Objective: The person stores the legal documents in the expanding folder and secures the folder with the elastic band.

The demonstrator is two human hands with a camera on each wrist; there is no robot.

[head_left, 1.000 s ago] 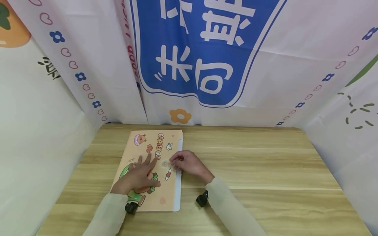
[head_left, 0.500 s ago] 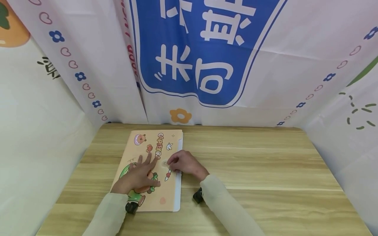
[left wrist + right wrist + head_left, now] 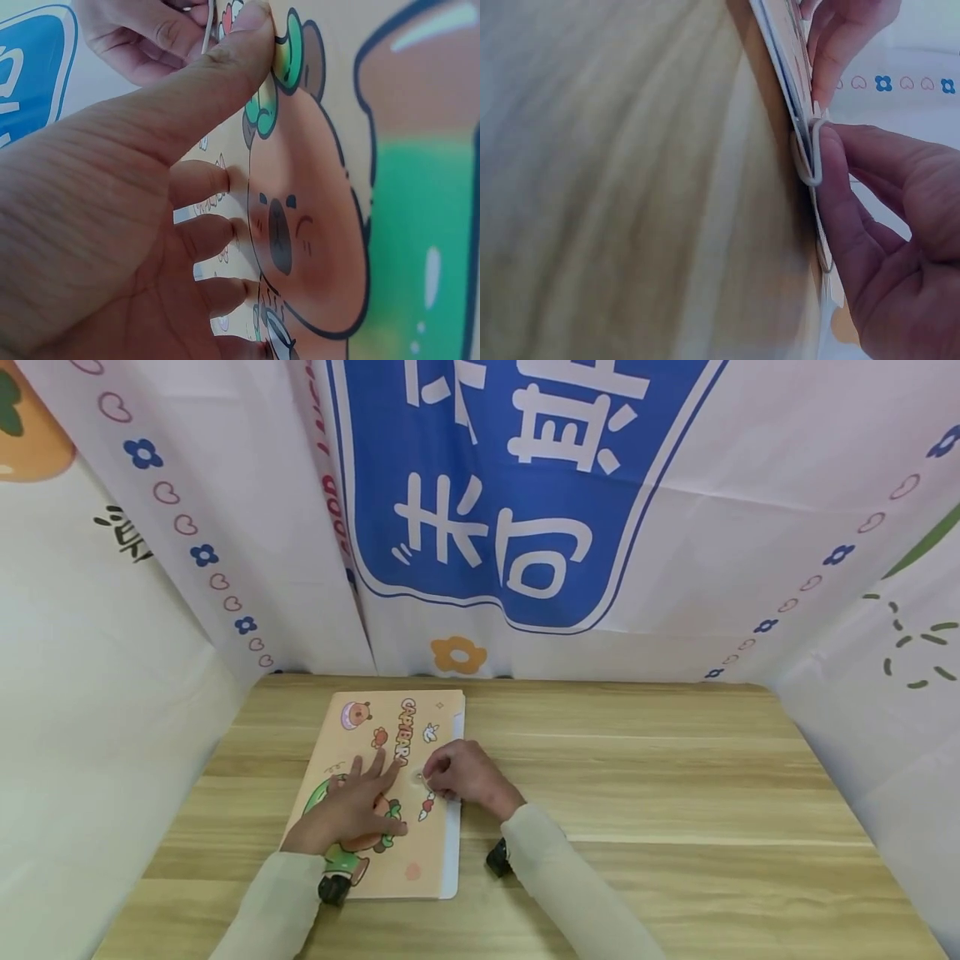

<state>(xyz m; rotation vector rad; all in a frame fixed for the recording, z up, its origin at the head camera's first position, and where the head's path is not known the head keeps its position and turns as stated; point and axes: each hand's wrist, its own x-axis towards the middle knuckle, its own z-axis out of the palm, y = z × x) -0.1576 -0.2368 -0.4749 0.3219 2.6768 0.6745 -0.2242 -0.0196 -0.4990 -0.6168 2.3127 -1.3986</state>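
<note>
A peach file folder [image 3: 427, 856] with capybara cartoons lies on the table. My left hand [image 3: 347, 810] rests on its cover, fingers spread, holding it down; the thumb and fingertips press the printed surface in the left wrist view. Over the folder's right edge, my right hand [image 3: 467, 775] pinches a thin white cord [image 3: 815, 161] between thumb and index finger. In the right wrist view this cord loops around the folder's edge. Just left of the right fingertips sits a small translucent round button [image 3: 417, 776] on the cover. The fingers partly hide where cord and button meet.
The wooden table [image 3: 637, 793] extends to the right of the folder. A white printed cloth [image 3: 675, 585] with a blue panel hangs behind it, and pale cloth walls stand on both sides. A small black camera sits at each wrist.
My right hand has shifted slightly left, bringing the pinched cord closer to the round button. The left hand and the folder have stayed in place.
</note>
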